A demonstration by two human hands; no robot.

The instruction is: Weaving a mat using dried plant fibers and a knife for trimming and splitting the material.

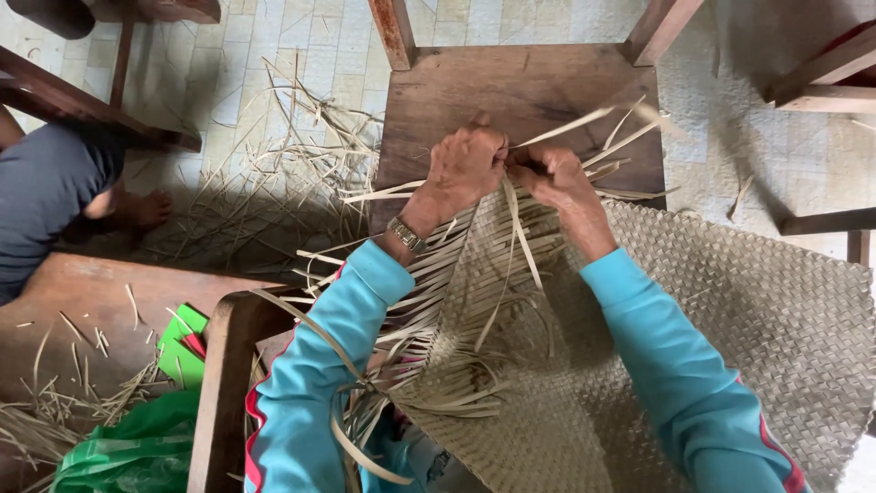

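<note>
Pale dried-leaf woven mat point(730, 319), unfinished, lying partly over the seat of a brown wooden chair point(474, 91); its open edge, with loose strips point(429, 283) fanning out, runs up onto the seat's near edge. Left hand point(467, 166), wristwatch point(407, 235) on the wrist, curled tight and pinching strips at the mat's top edge, over the chair seat. Right hand point(557, 179), closed likewise on the strips, fingertips meeting those of the left; free strip ends point(620, 137) spring from the grip across the seat. Both sleeves turquoise with red piping. Left of the chair: a heap of leaf trimmings point(274, 173) on the tiled floor, beyond them another person's bare foot point(146, 208). Nearer than the chair, lower left: a green plastic bag point(128, 452).
</note>
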